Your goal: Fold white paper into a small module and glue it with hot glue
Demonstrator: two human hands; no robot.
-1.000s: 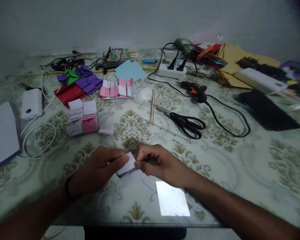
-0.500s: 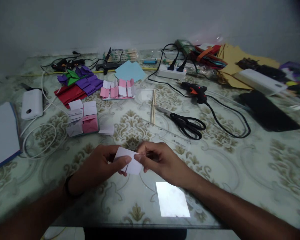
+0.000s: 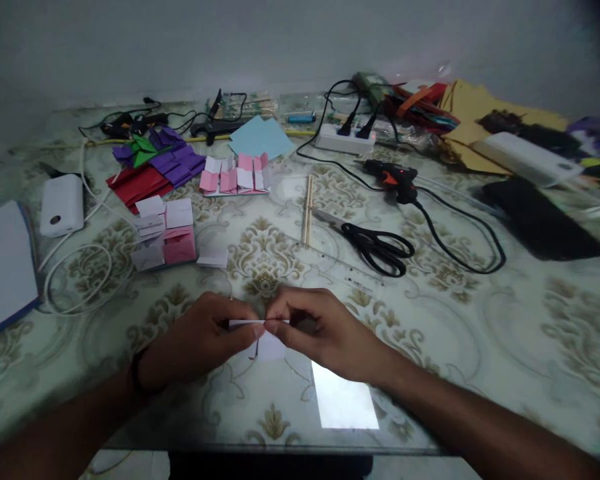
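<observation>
Between my two hands is a small folded piece of white paper (image 3: 271, 347), held near the front of the table. My left hand (image 3: 207, 337) pinches its left side, thumb on the near face. With thumb and fingertips together, my right hand (image 3: 313, 323) grips the top edge close to my left thumb. Beyond my hands lie a small folded white paper (image 3: 213, 257) and a block of pink and white folded papers (image 3: 180, 233). A second pink and white set (image 3: 236, 175) rests farther back.
Black-handled scissors (image 3: 377, 247), thin wooden sticks (image 3: 308, 212) and a transparent ruler (image 3: 340, 267) lie ahead. A glue gun (image 3: 393, 179) with its cord is at right, near a power strip (image 3: 345, 139). Purple folded papers (image 3: 179, 165) and a white power bank (image 3: 63, 205) are left.
The white paper has tipped from facing me to nearly edge-on along its top. My right fingers have moved inward along that edge, closer to my left thumb.
</observation>
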